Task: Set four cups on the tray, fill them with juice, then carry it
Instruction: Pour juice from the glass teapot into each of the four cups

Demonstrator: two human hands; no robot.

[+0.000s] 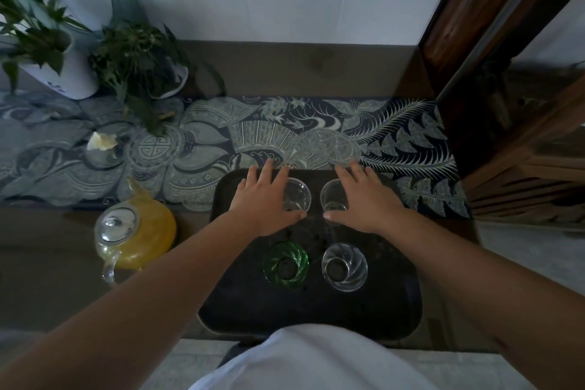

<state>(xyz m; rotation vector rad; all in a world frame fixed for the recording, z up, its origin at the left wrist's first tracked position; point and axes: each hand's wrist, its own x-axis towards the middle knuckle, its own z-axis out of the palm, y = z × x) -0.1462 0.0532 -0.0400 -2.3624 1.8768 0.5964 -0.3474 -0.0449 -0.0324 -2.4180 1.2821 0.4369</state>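
Note:
A dark tray (pixel 392 304) lies on the table in front of me with four empty cups on it. At the near left stands a green glass cup (pixel 286 264), at the near right a clear cup (pixel 344 266). My left hand (pixel 262 196) rests beside the far-left clear cup (pixel 297 195), which sits between thumb and forefinger. My right hand (pixel 367 196) is placed the same way by the far-right clear cup (pixel 332 195). The fingers of both hands are straight and spread, not curled round the cups. A glass teapot of yellow juice (pixel 136 231) stands left of the tray.
A patterned blue runner (pixel 316 133) crosses the table behind the tray. Two potted plants (pixel 136 54) stand at the back left, with a small glass dish (pixel 101 146) in front of them. A dark wooden frame (pixel 493 79) rises at the right.

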